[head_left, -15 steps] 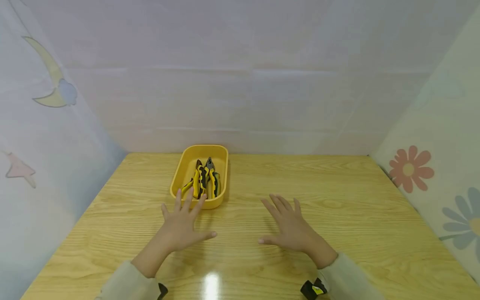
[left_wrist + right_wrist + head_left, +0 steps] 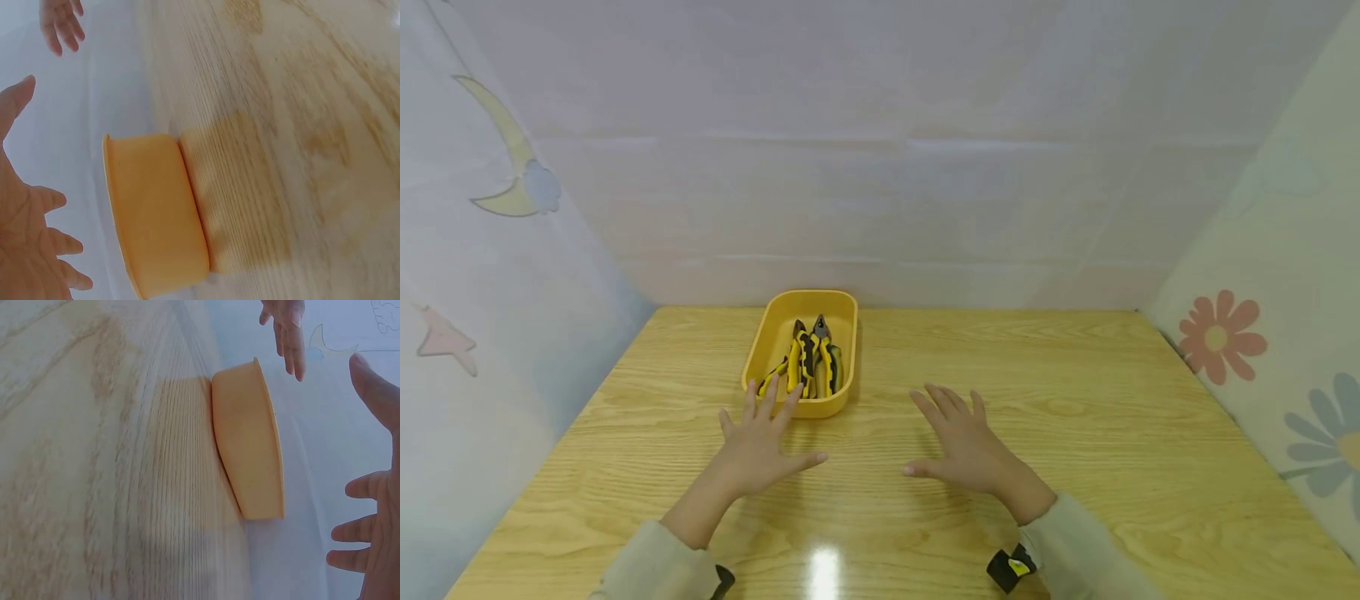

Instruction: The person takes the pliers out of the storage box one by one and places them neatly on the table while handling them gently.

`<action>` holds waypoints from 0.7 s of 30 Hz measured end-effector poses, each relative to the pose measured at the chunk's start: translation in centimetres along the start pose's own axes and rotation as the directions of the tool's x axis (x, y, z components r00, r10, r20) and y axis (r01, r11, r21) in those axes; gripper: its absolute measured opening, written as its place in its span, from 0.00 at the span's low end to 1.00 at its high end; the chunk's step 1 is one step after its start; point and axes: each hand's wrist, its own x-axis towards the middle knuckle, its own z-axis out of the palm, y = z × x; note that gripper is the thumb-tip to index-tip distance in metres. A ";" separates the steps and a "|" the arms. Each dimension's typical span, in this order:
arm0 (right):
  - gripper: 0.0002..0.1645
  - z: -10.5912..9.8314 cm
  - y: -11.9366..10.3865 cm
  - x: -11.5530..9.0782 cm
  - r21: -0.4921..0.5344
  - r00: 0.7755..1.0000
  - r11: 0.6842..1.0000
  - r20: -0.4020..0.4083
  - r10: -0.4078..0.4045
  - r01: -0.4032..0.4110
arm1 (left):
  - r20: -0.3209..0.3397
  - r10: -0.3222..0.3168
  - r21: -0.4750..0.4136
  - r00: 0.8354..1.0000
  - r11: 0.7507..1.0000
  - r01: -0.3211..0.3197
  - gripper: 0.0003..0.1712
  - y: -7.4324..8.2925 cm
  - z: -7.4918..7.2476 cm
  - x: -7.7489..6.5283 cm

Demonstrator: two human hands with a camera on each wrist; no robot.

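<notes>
Toward the back of the table, left of centre, stands a yellow plastic bin (image 2: 758, 357). Several pliers (image 2: 806, 360) with yellow-and-black handles lie inside it, their dark jaws toward the far end. My left hand (image 2: 758, 450) hovers in front of the bin with fingers spread, its fingertips overlapping the near rim in the head view. To the right, my right hand (image 2: 966, 450) is held over the table, fingers extended and thumb out to the side. Neither hand holds anything. Both wrist views show the bin's outer wall (image 2: 159, 212) apart from the fingers; the pliers are hidden there.
The wooden table (image 2: 1037, 367) reaches back to a pale cloth wall (image 2: 880, 200). Similar printed cloth hangs on both sides, with a moon (image 2: 505, 142) at left and a red flower (image 2: 1217, 337) at right. A dark wrist strap (image 2: 1011, 567) shows by the right sleeve.
My right hand has shifted slightly left. The left hand has drifted a little left too, uncovering more of the pliers' handles. The bin and pliers stay in place.
</notes>
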 end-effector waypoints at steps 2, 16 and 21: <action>0.55 0.0 0.0 0.2 0.004 1.000 1.000 0.006 0.001 -0.002 | 0.004 -0.008 -0.010 1.000 1.000 0.008 0.55 -0.3 0.1 0.0; 0.53 0.7 0.2 1.4 0.053 0.999 0.999 0.041 0.003 -0.006 | -0.021 -0.072 -0.091 0.997 0.993 0.070 0.56 -1.6 -0.4 0.3; 0.54 0.7 0.2 1.9 0.059 0.999 0.998 0.054 0.003 -0.006 | -0.031 -0.085 -0.096 0.996 0.992 0.081 0.57 -2.0 -0.3 0.5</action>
